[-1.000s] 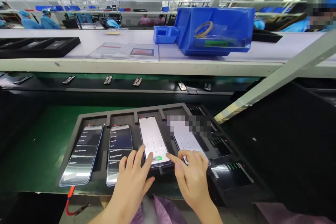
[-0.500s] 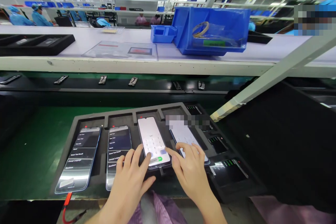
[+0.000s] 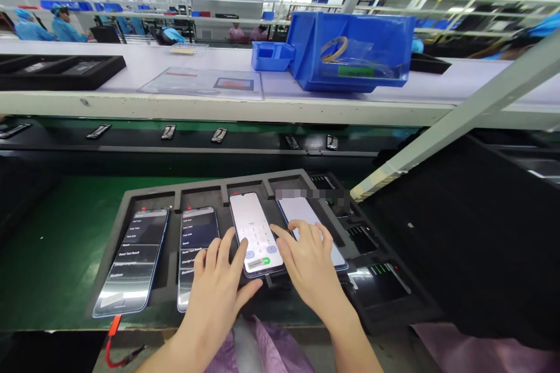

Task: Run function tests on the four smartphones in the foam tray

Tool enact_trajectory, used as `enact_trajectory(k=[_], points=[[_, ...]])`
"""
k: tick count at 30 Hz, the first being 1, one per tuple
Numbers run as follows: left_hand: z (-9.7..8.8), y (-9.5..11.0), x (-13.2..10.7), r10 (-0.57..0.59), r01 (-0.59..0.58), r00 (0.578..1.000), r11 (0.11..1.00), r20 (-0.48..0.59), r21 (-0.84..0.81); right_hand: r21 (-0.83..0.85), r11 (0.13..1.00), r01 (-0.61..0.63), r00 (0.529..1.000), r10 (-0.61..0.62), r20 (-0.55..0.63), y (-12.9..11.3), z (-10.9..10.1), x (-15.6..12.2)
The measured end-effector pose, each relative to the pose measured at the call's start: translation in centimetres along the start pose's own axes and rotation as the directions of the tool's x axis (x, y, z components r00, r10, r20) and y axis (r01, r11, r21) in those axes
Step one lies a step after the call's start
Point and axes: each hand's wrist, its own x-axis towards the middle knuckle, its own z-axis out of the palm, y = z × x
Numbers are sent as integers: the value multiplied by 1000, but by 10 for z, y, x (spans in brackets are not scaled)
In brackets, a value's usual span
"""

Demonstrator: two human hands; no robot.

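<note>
Left bare hand (image 3: 212,280): loosely spread, gripping nothing, over near-left side of slim white-screened phone (image 3: 252,213). Right bare hand (image 3: 308,253): pointing, gripping nothing, at same phone's right side; glass contact uncertain. Phone lying in third slot from left edge of dark-grey foam tray (image 3: 177,199), showing keypad and short entry, no menu yet. Toward left edge, two blue-edged black-screened phones (image 3: 130,271) already at menus. Toward far right corner, blue-edged pale-screened phone (image 3: 298,208), apparently menu-less.
</note>
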Motion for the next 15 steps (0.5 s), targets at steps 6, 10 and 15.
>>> enact_trajectory(k=[6, 10, 15], points=[[1, 3, 1, -22, 21, 998, 1000, 51, 18, -92, 996, 8, 999, -3, 53, -4, 9, 15], [9, 5, -2, -68, 68, 998, 997, 18, 21, -106, 994, -22, 998, 28, 55, -6, 15, 19], [14, 7, -3, -83, 83, 997, 996, -6, -20, -93, 996, 12, 1000, -14, -17, 0, 7, 18]])
